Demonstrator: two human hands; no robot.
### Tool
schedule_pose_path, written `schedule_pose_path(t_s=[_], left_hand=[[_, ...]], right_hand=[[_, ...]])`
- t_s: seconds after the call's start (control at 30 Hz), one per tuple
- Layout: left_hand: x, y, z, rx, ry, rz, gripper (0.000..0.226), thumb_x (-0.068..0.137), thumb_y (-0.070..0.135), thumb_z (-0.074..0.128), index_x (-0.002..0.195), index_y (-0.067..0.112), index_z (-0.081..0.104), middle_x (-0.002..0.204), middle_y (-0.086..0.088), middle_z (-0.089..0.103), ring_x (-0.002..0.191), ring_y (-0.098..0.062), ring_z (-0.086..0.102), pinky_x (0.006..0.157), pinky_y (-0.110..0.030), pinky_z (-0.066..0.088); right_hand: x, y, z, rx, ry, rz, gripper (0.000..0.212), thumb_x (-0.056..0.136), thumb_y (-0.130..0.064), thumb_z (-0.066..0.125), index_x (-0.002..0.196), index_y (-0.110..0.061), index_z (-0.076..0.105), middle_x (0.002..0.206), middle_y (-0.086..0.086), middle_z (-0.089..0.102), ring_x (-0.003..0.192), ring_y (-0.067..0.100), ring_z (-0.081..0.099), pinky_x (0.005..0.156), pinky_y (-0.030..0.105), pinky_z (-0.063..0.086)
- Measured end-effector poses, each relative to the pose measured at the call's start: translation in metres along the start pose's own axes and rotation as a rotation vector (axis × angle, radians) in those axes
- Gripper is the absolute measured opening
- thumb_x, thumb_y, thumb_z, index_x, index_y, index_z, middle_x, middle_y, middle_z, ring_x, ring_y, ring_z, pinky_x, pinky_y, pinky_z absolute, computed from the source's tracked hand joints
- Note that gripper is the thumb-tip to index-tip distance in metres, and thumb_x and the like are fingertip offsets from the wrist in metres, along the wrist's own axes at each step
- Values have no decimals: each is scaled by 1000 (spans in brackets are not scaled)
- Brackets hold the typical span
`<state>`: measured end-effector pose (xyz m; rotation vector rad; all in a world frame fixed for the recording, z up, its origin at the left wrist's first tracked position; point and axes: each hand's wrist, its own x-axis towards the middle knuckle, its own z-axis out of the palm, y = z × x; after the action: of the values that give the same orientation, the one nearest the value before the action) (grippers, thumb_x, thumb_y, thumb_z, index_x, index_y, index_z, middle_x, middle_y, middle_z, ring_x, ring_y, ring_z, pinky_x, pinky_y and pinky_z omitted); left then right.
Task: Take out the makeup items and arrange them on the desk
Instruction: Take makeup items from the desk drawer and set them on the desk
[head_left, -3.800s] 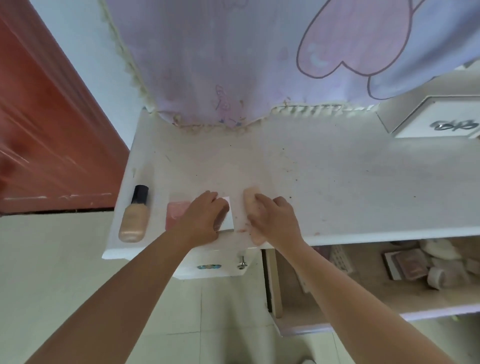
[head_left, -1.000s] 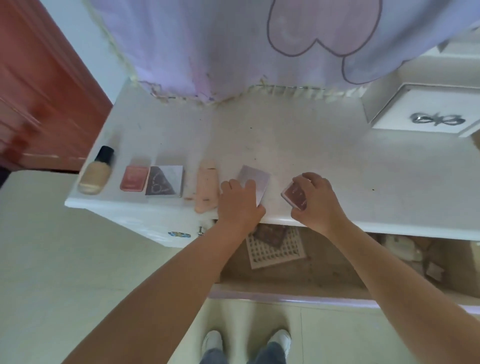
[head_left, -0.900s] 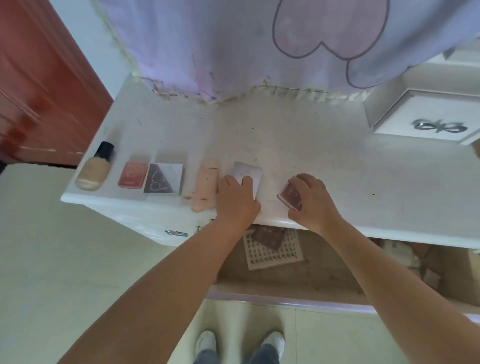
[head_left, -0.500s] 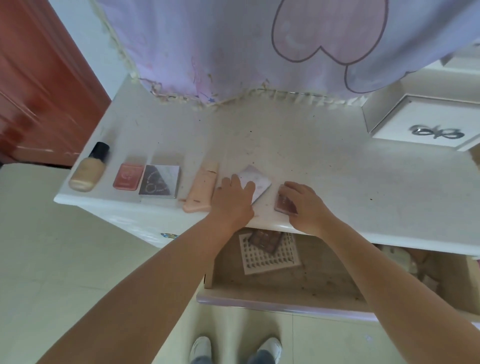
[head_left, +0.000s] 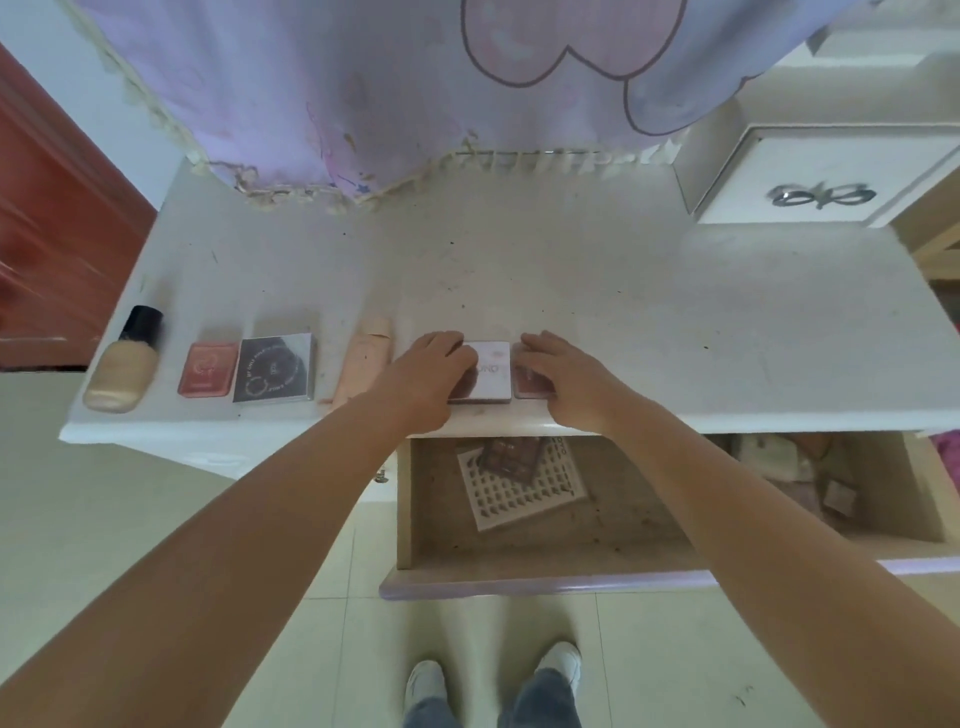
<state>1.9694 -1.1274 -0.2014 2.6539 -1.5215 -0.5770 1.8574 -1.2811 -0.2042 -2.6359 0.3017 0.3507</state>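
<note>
A: Left hand (head_left: 426, 371) fingers (head_left: 451, 347) lie flat on the pale lilac square compact (head_left: 488, 378); right hand (head_left: 558, 376) fingers cover the small dusky-pink case (head_left: 531, 385).

B: Both sit near the white tabletop (head_left: 649, 317) edge; a nudge could tip them into the open wooden drawer (head_left: 519, 540).

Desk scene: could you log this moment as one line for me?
left hand touches silver palette | right hand touches pink compact | foundation bottle at row's left end | drawer open
</note>
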Motion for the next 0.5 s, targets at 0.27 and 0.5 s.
schedule_pose_path(t_s=[0.27, 0.5], left_hand=[[-42, 38, 36, -66, 446, 176, 33, 60, -3, 73, 92, -1, 64, 102, -20, 65, 94, -34, 63, 77, -39, 55], [-65, 57, 110, -12, -192, -150, 37, 89, 23, 44, 124, 11, 40, 129, -9, 43, 119, -26, 39, 91, -35, 41]], right_hand=[[-54, 10, 17, 52, 528, -66, 27, 70, 6, 60, 97, 5, 65, 96, 23, 67, 93, 38, 63, 83, 38, 50], [-54, 17, 94, 87, -133, 147, 60, 82, -28, 62, 135, -16, 36, 137, 13, 40, 125, 32, 36, 101, 36, 33]])
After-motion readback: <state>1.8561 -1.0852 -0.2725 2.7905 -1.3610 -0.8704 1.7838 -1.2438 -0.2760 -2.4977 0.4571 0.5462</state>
